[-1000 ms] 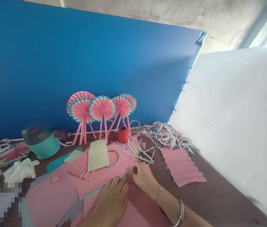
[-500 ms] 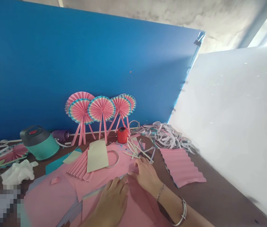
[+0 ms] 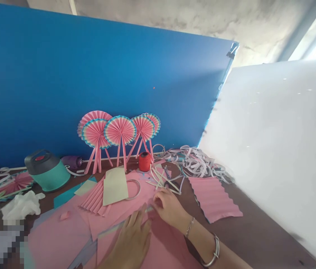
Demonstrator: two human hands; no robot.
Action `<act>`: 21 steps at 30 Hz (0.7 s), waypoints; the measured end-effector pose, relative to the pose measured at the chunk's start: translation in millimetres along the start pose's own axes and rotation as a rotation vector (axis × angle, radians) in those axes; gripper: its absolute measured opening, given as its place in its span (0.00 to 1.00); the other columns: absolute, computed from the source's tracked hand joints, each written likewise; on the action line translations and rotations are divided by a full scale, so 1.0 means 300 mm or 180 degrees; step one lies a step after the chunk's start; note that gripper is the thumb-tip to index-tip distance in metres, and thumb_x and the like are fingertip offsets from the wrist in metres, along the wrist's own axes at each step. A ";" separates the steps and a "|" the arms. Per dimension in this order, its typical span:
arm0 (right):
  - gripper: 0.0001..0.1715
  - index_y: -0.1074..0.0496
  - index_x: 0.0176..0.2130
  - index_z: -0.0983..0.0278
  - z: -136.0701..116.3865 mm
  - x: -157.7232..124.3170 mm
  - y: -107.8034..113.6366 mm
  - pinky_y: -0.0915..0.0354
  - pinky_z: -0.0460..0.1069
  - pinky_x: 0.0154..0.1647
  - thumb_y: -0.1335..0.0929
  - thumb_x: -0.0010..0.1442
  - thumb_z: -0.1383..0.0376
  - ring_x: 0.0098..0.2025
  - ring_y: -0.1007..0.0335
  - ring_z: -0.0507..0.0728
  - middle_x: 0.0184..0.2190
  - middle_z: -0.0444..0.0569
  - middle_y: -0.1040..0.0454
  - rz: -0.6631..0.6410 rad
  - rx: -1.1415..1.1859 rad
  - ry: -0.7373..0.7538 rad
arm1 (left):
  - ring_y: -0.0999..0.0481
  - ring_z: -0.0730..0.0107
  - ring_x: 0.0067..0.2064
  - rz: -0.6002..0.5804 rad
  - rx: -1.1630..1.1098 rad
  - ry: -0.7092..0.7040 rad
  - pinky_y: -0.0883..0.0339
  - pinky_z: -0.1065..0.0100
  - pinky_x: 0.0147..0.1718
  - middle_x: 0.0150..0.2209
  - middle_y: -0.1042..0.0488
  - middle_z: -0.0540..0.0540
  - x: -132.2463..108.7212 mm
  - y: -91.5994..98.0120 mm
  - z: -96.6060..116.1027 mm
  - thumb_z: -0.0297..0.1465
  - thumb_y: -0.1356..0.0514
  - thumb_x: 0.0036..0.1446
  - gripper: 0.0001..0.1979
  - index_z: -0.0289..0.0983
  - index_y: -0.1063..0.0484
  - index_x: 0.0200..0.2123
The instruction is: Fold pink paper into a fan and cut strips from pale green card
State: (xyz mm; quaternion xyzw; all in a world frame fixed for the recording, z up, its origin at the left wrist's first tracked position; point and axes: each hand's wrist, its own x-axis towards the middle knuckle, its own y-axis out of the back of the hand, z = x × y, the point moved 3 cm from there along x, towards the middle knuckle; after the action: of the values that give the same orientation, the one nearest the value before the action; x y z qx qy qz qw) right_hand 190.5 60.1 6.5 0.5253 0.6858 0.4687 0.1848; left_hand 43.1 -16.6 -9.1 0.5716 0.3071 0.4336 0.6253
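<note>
Large pink paper sheets (image 3: 166, 243) lie at the front centre, with a pale and bluish strip (image 3: 109, 231) along one edge. My left hand (image 3: 132, 237) rests flat on that edge, fingers stretched forward. Just right of its fingertips, my right hand (image 3: 169, 207) has thumb and forefinger curled together at the edge; what they pinch, if anything, is too small to make out. A bracelet and a bangle (image 3: 216, 251) circle the right wrist. Beyond the hands lie a cream paper piece (image 3: 115, 186), pleated pink paper (image 3: 93, 197) and scissors (image 3: 171, 184) partly under thin pale strips (image 3: 160, 177).
Pink paper fans (image 3: 120, 130) stand against the blue board (image 3: 90, 67). A red thread spool (image 3: 144, 161), curly paper strips (image 3: 197, 160) and wavy pink paper (image 3: 216, 198) sit behind and right. A teal container (image 3: 50, 175) and crumpled white material (image 3: 23, 205) are at left.
My right hand's fingers have curled and lifted slightly off the paper, showing a pale bit of the edge between the hands. My left hand has slid slightly forward along the edge.
</note>
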 end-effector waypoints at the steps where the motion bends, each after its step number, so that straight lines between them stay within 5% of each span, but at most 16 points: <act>1: 0.04 0.32 0.28 0.63 0.000 -0.001 -0.004 0.42 0.50 0.42 0.34 0.52 0.71 0.38 0.36 0.56 0.31 0.47 0.31 0.0003 0.0032 0.0023 | 0.35 0.53 0.55 0.0104 0.0022 -0.0028 0.36 0.53 0.47 0.58 0.36 0.42 -0.004 -0.008 -0.003 0.33 0.53 0.59 0.18 0.43 0.31 0.50; 7: 0.04 0.32 0.26 0.64 0.004 0.013 0.009 0.43 0.45 0.29 0.33 0.52 0.71 0.29 0.37 0.52 0.25 0.43 0.32 -0.0149 0.0662 -0.0002 | 0.33 0.59 0.54 0.0971 0.0059 -0.0128 0.34 0.57 0.47 0.55 0.32 0.45 -0.015 -0.047 -0.032 0.30 0.51 0.58 0.18 0.44 0.33 0.50; 13: 0.06 0.33 0.26 0.64 -0.036 0.014 0.045 0.43 0.44 0.29 0.34 0.55 0.67 0.27 0.39 0.50 0.24 0.43 0.32 0.0158 0.1069 0.0342 | 0.33 0.60 0.53 0.1897 -0.0220 0.0320 0.36 0.56 0.49 0.49 0.29 0.43 0.005 0.015 -0.079 0.33 0.48 0.58 0.19 0.39 0.38 0.53; 17: 0.04 0.31 0.29 0.64 -0.064 0.000 0.054 0.41 0.44 0.32 0.35 0.56 0.66 0.29 0.37 0.51 0.27 0.44 0.30 0.0224 0.1078 0.0456 | 0.29 0.61 0.47 0.1466 -0.0534 0.0562 0.37 0.54 0.47 0.42 0.25 0.47 0.030 0.058 -0.095 0.33 0.48 0.58 0.14 0.42 0.33 0.47; 21: 0.11 0.30 0.34 0.63 -0.006 0.015 0.080 0.41 0.44 0.31 0.40 0.60 0.65 0.30 0.35 0.52 0.30 0.46 0.27 0.0499 0.0832 -0.0097 | 0.28 0.63 0.44 0.1115 -0.0799 0.0617 0.39 0.55 0.47 0.38 0.23 0.49 0.038 0.058 -0.102 0.32 0.50 0.59 0.11 0.43 0.29 0.39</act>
State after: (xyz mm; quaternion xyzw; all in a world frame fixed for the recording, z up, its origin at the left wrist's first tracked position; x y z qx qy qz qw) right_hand 200.6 63.5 28.6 0.6039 0.6949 0.3803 0.0880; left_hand 17.9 6.7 4.5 0.4896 0.2055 0.6231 0.5744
